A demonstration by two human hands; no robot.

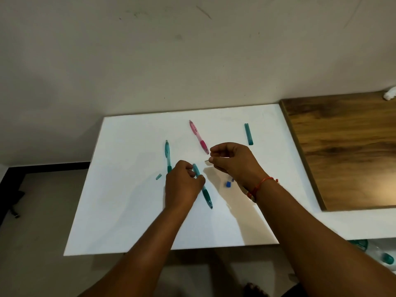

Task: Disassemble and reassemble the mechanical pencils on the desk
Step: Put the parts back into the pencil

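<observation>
The left hand (183, 185) is closed around the barrel of a translucent teal pencil (206, 194), hiding its middle; the rubbery dark-teal grip and tip stick out toward the person, the open rear end above the fingers. The right hand (232, 160) pinches a thin dark lead (207, 161) — barely visible, just beside that rear end. A red thread bracelet (260, 185) circles the right wrist. On the smooth white tabletop (128, 211) lie a second teal pencil (168, 156), partly covered by the left hand, a pink pencil (198, 137), a small teal cap (158, 176), a teal lead case (248, 134) and a small blue piece (228, 184) — another beside it is half hidden under the right wrist. No writing is legible.
</observation>
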